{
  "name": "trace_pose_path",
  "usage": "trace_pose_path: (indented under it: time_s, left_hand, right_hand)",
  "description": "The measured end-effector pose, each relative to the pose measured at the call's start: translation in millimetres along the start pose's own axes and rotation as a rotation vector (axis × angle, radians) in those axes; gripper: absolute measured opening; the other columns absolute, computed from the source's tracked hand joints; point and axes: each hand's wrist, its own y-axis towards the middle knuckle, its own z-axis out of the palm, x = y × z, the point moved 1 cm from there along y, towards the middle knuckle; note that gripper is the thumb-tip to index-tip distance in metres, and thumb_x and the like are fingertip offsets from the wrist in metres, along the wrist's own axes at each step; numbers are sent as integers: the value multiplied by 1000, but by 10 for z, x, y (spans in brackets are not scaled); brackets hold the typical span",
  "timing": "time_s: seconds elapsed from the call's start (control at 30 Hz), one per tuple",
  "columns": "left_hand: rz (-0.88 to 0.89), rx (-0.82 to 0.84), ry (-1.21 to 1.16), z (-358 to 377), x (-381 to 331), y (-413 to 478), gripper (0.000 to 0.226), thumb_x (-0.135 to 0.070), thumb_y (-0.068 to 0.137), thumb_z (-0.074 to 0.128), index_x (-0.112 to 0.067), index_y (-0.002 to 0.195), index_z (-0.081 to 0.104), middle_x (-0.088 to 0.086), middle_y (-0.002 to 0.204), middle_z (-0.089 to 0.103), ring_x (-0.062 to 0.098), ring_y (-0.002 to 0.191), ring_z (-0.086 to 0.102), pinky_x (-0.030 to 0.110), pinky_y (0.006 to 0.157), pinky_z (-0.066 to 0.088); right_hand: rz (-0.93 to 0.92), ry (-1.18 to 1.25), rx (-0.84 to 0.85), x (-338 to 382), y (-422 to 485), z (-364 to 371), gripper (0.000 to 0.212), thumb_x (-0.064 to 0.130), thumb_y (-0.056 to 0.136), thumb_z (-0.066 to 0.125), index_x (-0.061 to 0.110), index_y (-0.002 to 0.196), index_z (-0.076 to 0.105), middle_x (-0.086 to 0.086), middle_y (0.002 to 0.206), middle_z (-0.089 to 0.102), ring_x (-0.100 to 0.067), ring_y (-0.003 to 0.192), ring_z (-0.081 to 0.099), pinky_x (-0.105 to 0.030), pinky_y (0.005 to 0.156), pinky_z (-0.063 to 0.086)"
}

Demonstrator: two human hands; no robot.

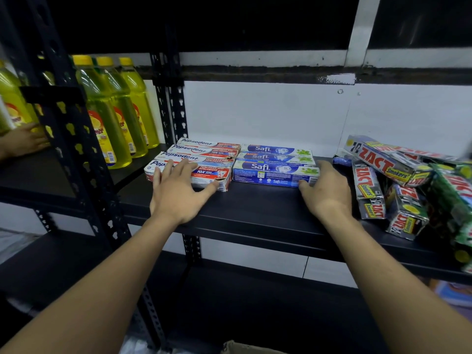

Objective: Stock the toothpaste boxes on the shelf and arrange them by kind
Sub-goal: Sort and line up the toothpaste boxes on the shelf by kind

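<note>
A person is leaning both bare hands onto a black metal shelf [255, 213]. The left hand [178, 192] is resting flat, fingers spread wide, on top of the front Pepsodent box [212, 175], its thumb reaching along the box's front face. Four Pepsodent boxes [204, 153] are lying one behind the other at the left end. Just beside them to the right, three Safi boxes [275, 158] are lying in a matching row. The right hand [327, 190] is holding the right end of the front Safi box [268, 172] — thumb pressing the front face, fingers curling over the top. Farther right, the Zact boxes [388, 164] are sitting in a loose, tilted heap, some overlapping, with green boxes [454, 195] at the frame's edge. On the neighbouring shelf [38, 172] to the left, yellow bottles [112, 103] are standing upright — another person's hand [25, 143] is resting beside them.
</note>
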Motion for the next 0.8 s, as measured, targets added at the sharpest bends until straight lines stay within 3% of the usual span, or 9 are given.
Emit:
trace_pose_path:
  time_s: [0.13,0.3,0.47,0.67,0.8]
  left_hand:
    - [51,-41,6,-40,-45,-60,82,-81,85,34,-28,147,42,-3,159,35,24,151,16,49,123,4]
    - [242,-124,41,-136,-200,-123,68,-68,92,41,-22,141,48,2,148,50,25,145,29,49,121,12]
    - [415,-182,-113,-185,-880,-280,60,-61,88,46,-22,133,55,2,136,59,24,135,41,46,115,26]
    - [445,28,-517,-43,-2153,-519,62,-58,89,57,-24,140,48,-5,143,51,15,134,42,37,112,32]
    - [430,170,-674,101,-2825,-568,65,-65,88,53,-28,141,44,-5,141,52,18,130,45,40,106,40]
  right_hand:
    - [-178,-45,4,16,-269,-102,51,33,85,66,19,132,52,-11,118,65,-32,106,61,-38,81,53]
    - [-380,-125,-29,18,-488,-495,46,29,86,60,15,130,57,-9,115,67,-28,113,57,-37,84,51]
    - [-443,-147,-122,-84,-465,-1058,32,28,85,59,19,116,64,-5,109,69,-29,107,59,-40,82,52]
    - [-343,-222,-149,-465,-268,-1588,32,31,84,61,21,114,65,-7,104,72,-32,101,63,-38,78,52]
    - [-275,-314,-94,-733,-90,-1809,42,38,83,62,22,121,60,-8,110,72,-32,105,63,-42,84,53]
